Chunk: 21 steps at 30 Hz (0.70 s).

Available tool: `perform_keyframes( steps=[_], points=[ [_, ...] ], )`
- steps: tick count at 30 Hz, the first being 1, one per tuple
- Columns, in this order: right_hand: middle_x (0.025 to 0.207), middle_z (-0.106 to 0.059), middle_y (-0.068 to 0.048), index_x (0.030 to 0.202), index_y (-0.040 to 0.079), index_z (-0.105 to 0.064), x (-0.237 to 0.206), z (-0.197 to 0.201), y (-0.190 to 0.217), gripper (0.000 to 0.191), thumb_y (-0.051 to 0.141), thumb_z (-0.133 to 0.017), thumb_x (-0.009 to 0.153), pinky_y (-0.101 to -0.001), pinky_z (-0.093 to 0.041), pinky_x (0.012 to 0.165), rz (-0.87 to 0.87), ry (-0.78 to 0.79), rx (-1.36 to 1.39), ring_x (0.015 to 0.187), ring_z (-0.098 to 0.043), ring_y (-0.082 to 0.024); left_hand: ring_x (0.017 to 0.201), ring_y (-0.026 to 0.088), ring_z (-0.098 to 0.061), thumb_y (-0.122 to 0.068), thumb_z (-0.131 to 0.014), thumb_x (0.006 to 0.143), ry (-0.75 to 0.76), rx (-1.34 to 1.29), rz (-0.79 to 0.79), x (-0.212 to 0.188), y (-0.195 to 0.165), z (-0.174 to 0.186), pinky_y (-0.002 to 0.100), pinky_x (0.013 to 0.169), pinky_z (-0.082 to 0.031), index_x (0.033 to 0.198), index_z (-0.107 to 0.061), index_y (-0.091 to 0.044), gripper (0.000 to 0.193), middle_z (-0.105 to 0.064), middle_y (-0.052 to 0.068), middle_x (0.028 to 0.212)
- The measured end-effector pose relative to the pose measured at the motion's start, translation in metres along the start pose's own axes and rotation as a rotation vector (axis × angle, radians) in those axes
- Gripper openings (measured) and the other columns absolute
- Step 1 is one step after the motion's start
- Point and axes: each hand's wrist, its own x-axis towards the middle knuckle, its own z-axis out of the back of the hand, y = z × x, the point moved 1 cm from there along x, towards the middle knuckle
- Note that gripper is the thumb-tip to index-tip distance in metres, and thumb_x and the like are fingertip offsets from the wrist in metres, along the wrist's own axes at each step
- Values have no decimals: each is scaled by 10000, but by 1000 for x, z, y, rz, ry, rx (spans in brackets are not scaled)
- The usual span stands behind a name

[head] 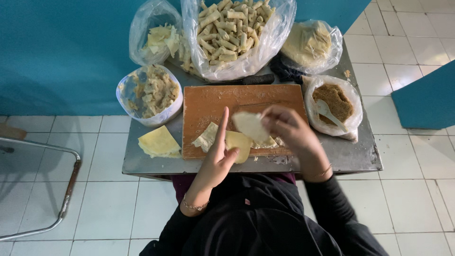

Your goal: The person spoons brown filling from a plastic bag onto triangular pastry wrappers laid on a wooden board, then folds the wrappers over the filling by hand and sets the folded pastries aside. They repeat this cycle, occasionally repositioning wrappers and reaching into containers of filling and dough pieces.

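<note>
We note our right hand (pixel 284 124) pinching a pale wrapper sheet (pixel 250 126) above the wooden board (pixel 208 102). Our left hand (pixel 219 159), fingers extended and empty, presses another sheet (pixel 237 142) at the board's near edge.

Pale cream wrapper (pixel 250 126), orange-brown wooden board (pixel 208 102), dull grey metal table (pixel 353 154), teal wall (pixel 66 52), white tiled floor (pixel 412 199), brown filling (pixel 336 100) in clear bag, beige rolls (pixel 230 31), yellow wrapper stack (pixel 159 141), black sleeves (pixel 327 199)
</note>
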Motion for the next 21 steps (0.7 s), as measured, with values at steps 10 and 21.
perform_keyframes(
  steps=[10,21],
  points=[
    [1016,-772,-39,1092,115,-747,43,54,27,147,179,-657,995,-299,-571,773,338,-240,-1024,882,-736,-145,1407,243,-567,9,-422,987,2,-319,-133,5,2,0,266,1115,-467,1700,-13,-208,850,-525,259,1553],
    [1022,-795,16,1050,178,-760,13,45,18,134,221,-708,934,-408,-520,987,564,-38,-1239,866,-719,-191,1489,333,-418,-18,-415,1028,-190,-869,-106,7,-1,0,336,1061,-416,1670,-113,-175,727,-397,306,1598]
  ],
)
